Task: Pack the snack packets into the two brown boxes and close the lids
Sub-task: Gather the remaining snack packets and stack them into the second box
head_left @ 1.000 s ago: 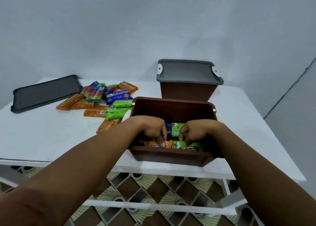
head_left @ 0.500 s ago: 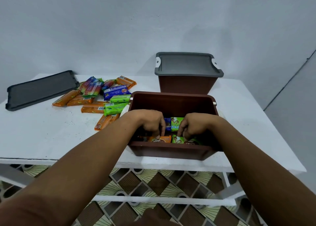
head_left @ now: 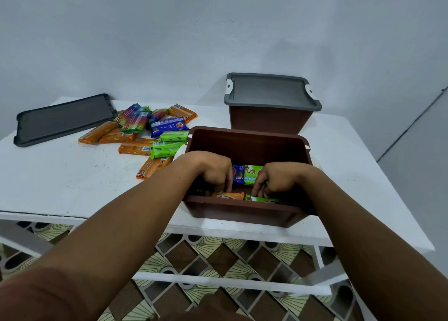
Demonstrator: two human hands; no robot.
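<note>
An open brown box point(head_left: 247, 210) stands at the table's front edge with several snack packets in it. Both hands reach inside. My left hand point(head_left: 217, 170) has its fingers curled down onto an orange packet point(head_left: 228, 195). My right hand point(head_left: 274, 181) presses its fingertips on a green packet point(head_left: 263, 199). Between the hands lie a blue packet point(head_left: 238, 176) and another green packet point(head_left: 252, 174). A second brown box point(head_left: 269, 119) stands behind with its grey lid point(head_left: 271, 90) on. A loose pile of snack packets point(head_left: 145, 132) lies on the table to the left.
A dark grey lid point(head_left: 64, 118) lies flat at the table's far left. The white table point(head_left: 60, 180) stands against a pale wall, and a patterned tile floor shows below its front edge.
Both hands have stayed inside the open box, their fingers shifting slightly on the packets. The view has tilted a little; nothing else has moved.
</note>
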